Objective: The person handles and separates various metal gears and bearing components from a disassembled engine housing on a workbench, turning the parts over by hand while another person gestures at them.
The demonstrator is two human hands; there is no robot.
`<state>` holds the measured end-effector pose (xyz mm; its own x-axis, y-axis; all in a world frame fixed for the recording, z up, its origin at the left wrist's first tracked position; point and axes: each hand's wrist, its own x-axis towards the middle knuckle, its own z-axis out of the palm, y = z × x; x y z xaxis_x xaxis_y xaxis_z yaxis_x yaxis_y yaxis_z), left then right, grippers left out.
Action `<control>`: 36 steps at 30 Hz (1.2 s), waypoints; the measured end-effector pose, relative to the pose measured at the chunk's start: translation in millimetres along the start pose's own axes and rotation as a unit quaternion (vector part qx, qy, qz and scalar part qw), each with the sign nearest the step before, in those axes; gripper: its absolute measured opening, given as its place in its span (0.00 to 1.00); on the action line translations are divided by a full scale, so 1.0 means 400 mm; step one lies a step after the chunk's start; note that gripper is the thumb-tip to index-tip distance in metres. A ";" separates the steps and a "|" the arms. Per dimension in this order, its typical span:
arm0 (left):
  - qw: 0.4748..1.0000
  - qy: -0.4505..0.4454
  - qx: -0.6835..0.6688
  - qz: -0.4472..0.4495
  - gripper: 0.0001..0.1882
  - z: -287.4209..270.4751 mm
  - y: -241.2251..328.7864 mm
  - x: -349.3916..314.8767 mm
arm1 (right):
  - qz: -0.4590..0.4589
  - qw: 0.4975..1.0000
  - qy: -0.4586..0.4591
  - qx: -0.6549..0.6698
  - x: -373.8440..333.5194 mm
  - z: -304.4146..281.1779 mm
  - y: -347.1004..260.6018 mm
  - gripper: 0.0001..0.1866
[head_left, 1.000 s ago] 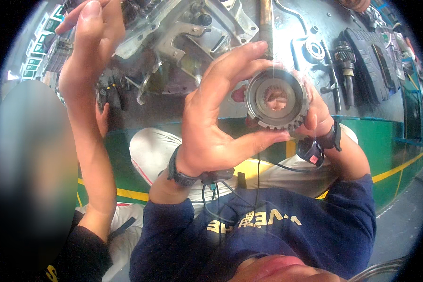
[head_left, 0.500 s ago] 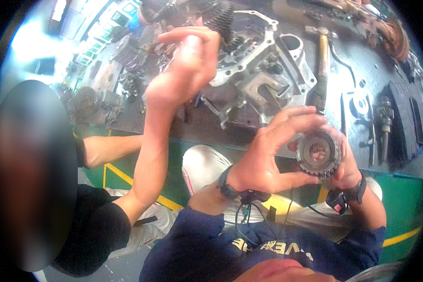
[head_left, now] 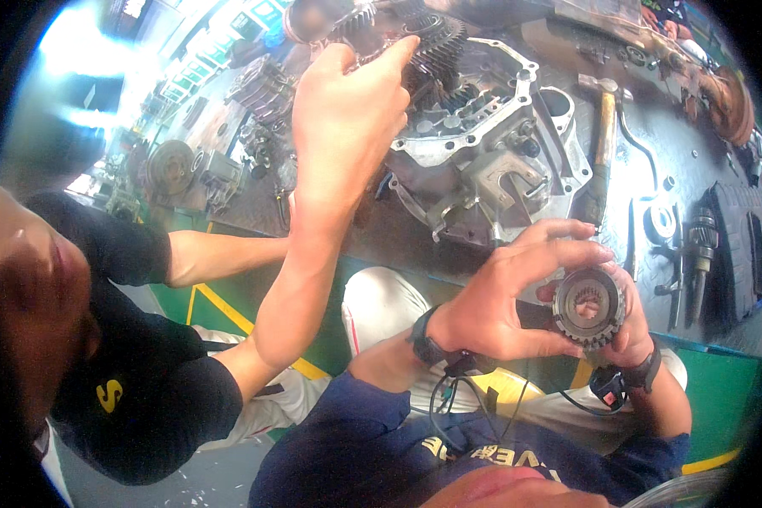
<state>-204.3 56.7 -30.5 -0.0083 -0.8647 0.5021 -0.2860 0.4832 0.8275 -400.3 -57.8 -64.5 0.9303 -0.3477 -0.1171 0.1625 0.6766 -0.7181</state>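
A steel gear ring [head_left: 560, 315] with a toothed rim and a splined bore is held above the table's near edge. My right hand [head_left: 633, 317] grips it from behind and the right, and skin shows through the bore. My left hand [head_left: 516, 296] curves around its left side, thumb at the lower rim and fingers above. Beyond my hands lies an open metal gearbox housing [head_left: 457, 146]. A co-worker's hand [head_left: 347, 127] reaches over the table at the left, index finger extended toward a stack of gears [head_left: 438, 52].
A hammer [head_left: 605, 127] and a bent metal bar [head_left: 639, 144] lie right of the housing. Farther right are a white ring [head_left: 662, 222], a geared shaft [head_left: 701, 241] and a black ribbed case [head_left: 732, 254]. The co-worker's forearm [head_left: 300, 288] crosses the left side.
The co-worker's hand has gone from a loose curl to a pointing finger near the gears. My hands keep the gear ring in much the same hold; the view has shifted slightly.
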 end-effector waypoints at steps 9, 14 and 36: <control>0.999 0.038 0.030 -0.011 0.45 0.004 -0.028 -0.017 | -0.018 1.000 -0.005 0.004 0.007 0.000 0.001 0.62; 0.957 0.017 -0.209 -0.201 0.40 -0.004 0.145 0.030 | -0.023 0.998 0.000 0.066 0.008 0.001 0.010 0.58; 0.993 0.087 -0.055 -0.062 0.47 0.030 -0.045 -0.021 | -0.081 0.994 -0.024 0.069 0.026 -0.006 0.021 0.51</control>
<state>-210.4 53.6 -52.8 0.1895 -0.8860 0.4232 -0.1688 0.3952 0.9030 -390.0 -57.3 -73.6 0.9023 -0.4301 0.0278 0.3521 0.6982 -0.6233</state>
